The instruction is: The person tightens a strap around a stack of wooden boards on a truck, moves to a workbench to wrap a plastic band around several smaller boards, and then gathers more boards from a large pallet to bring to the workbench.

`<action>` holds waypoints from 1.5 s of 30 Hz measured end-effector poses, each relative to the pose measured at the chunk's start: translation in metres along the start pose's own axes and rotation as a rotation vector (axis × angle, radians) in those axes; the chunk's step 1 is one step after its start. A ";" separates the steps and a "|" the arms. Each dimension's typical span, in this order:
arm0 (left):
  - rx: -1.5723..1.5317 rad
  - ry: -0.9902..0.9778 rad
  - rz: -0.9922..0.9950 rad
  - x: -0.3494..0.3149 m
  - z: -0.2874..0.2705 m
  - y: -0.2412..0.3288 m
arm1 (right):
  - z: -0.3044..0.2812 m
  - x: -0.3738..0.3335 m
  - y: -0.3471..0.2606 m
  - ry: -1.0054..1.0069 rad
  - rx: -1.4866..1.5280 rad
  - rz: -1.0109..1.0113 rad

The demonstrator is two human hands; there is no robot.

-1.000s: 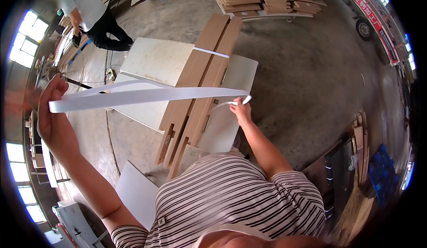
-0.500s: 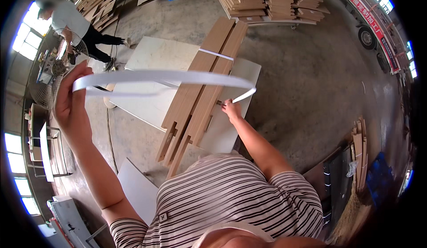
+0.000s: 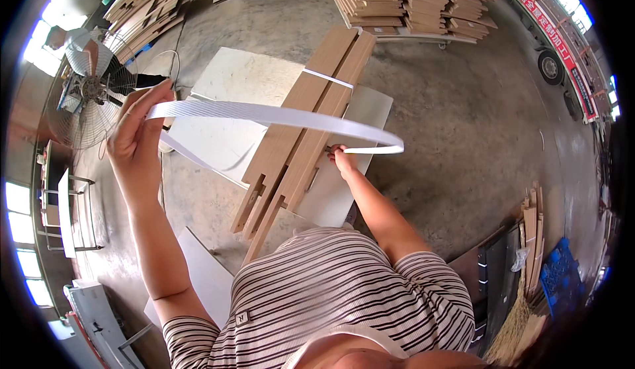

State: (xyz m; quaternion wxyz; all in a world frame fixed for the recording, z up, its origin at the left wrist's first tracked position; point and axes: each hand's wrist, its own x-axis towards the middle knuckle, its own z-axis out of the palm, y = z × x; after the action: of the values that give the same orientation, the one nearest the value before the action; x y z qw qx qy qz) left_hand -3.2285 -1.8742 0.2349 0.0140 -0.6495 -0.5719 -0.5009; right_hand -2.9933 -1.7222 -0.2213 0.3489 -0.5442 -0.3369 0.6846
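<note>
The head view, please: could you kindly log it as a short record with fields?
Left hand: raised, gripping one end of a white strapping band
Right hand: pinching the band's other end at the boards
Band: arcs between both hands
Boards: bundle of long brown wooden boards, one white strap across the far end
Under boards: pale sheet on concrete floor

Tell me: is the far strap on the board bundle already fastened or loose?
Fastened: the white band lies flat and snug across the wooden boards. The second strap arcs loose between the left hand and right hand.
</note>
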 end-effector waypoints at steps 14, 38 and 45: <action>0.046 0.117 -0.026 -0.005 0.010 0.003 | 0.008 0.014 0.007 0.278 -0.836 -0.696; -0.121 0.101 -0.284 -0.037 0.021 -0.015 | 0.021 -0.035 -0.027 -0.061 -0.677 -0.415; 0.071 -0.071 -0.036 -0.061 0.085 -0.074 | -0.028 -0.040 -0.031 -0.099 -0.750 -0.856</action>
State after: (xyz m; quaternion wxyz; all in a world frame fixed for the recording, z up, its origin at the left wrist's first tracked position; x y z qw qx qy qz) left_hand -3.2214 -1.8432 0.1108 0.0077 -0.6558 -0.6008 -0.4571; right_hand -2.9562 -1.7375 -0.1804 0.3619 -0.4130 -0.7631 0.3408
